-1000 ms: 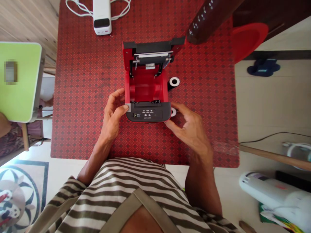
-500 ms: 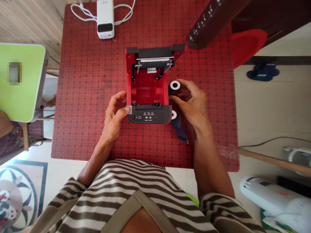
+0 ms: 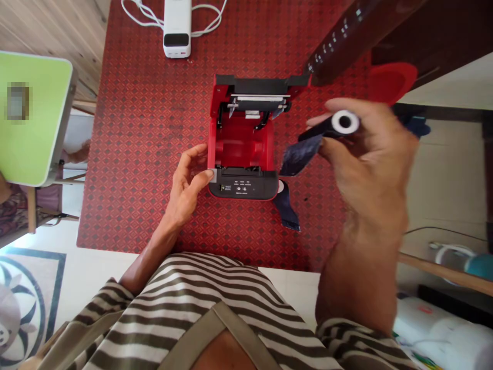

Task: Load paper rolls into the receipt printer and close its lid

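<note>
A red and black printer (image 3: 243, 184) stands on the table with its lid raised and its red inner bay showing no roll. My left hand (image 3: 187, 187) grips the printer's left side, thumb on the front corner and fingers along the wall. To the right, my right hand (image 3: 370, 149) is raised, closed on a black ribbon roll (image 3: 327, 128) with a white core; a loose dark strip hangs from it towards the printer. A second roll (image 3: 287, 208) lies against the printer's front right corner, its dark tail on the table.
On the red patterned table (image 3: 154, 103), a white power bank (image 3: 177, 31) with a white cable lies at the back. A dark cylindrical object (image 3: 339, 41) slants in at back right. At the left is a green table (image 3: 38, 133).
My right hand has lifted the ribbon roll up and to the right, and its loose strip now shows. My left hand keeps its hold on the printer. The view has shifted slightly.
</note>
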`<state>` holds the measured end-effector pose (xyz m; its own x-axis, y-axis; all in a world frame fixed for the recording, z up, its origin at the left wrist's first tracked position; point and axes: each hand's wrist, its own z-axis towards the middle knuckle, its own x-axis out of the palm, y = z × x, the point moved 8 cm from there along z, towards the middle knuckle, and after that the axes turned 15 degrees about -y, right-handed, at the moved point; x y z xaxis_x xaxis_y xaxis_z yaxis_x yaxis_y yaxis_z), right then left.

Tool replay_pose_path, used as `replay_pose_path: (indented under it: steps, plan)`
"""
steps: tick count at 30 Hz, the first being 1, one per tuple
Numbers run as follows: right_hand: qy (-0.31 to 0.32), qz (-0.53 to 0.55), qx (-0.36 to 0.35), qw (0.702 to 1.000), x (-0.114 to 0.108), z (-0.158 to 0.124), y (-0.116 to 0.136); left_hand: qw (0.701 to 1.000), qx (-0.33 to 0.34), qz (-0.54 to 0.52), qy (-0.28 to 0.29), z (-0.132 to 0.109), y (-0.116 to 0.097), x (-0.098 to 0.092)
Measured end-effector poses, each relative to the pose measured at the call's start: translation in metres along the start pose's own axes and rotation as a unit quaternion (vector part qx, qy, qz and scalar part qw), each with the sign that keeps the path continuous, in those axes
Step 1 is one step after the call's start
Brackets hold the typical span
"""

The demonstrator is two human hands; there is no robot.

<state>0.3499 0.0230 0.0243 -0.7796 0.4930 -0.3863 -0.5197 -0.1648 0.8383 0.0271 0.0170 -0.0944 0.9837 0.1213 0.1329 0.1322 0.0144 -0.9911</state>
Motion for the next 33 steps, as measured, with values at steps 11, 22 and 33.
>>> replay_pose_path:
  steps: [11,22,33]
  plan:
    - [0.177,-0.053,-0.062,0.981,0.03,-0.004,0.054,0.959,0.229,0.164,-0.02,-0.02,-0.07,0.019]
    - [0.189,-0.157,-0.175,0.953,0.077,-0.015,0.064,0.928,0.286,0.238,-0.025,-0.029,-0.09,0.029]
    - [0.184,-0.264,-0.239,0.916,0.113,-0.029,0.064,0.914,0.278,0.296,-0.003,-0.028,-0.092,0.034]
